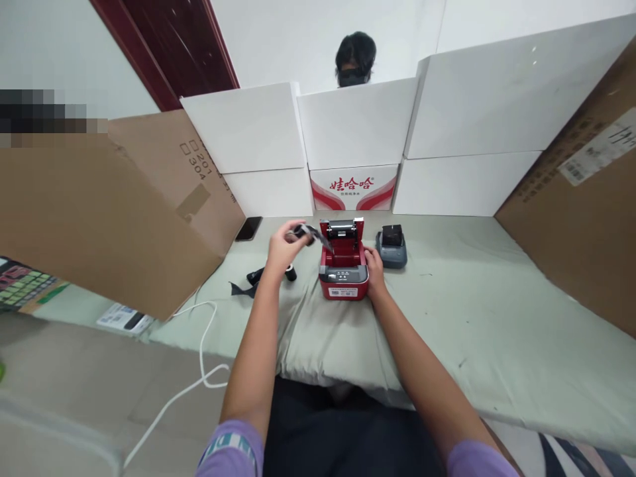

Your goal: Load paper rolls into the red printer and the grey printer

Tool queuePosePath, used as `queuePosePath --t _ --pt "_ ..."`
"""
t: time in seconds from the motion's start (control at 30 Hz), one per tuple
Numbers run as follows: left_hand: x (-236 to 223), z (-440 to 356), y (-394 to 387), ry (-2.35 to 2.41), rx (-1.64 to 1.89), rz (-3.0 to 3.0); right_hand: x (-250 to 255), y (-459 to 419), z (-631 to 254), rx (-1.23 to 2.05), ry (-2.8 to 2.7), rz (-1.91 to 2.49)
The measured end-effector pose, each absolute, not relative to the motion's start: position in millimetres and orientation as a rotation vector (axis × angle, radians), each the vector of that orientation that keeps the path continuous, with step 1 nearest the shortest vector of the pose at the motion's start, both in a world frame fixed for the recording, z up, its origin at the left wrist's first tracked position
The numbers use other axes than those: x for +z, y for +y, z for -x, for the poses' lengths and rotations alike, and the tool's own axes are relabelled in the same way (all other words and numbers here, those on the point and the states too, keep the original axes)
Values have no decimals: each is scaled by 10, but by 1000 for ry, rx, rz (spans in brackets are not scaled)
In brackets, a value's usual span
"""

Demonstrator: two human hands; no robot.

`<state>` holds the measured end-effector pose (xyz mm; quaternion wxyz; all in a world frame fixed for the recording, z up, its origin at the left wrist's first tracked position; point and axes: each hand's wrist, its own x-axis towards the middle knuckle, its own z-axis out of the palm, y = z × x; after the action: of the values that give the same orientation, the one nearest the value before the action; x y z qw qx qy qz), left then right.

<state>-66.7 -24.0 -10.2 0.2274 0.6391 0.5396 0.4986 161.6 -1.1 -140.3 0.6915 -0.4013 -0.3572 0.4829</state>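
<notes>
In front of me a red label printer (342, 275) stands on the cloth-covered surface with its lid (342, 228) raised. My left hand (284, 248) pinches a small roll of dark tape (304, 232) beside the lid. A loose end of the tape stretches toward the printer's open compartment; whether it touches the printer I cannot tell. My right hand (374, 270) grips the printer's right side, some fingers hidden behind it. Dark strips and a small black roll (291, 272) lie under my left forearm. A grey label printer (391, 248) sits just right of my right hand.
White boxes (358, 126) form a wall at the back, with brown cardboard (149, 199) at the left and more cardboard (586, 199) at the right. A phone (248, 228) lies at the back left. A white cable (203, 351) hangs off the front edge. Another person (355, 59) is behind the boxes.
</notes>
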Motion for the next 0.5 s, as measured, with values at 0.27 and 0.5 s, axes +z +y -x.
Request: queuePosePath --t 0.27,0.5 --pt "-492 867 -22 2554 924 -1805 -1395 -4 -1619 1091 -777 897" --pt "-686 714 -35 2645 553 -1776 -1337 -63 -1620 1073 -827 934"
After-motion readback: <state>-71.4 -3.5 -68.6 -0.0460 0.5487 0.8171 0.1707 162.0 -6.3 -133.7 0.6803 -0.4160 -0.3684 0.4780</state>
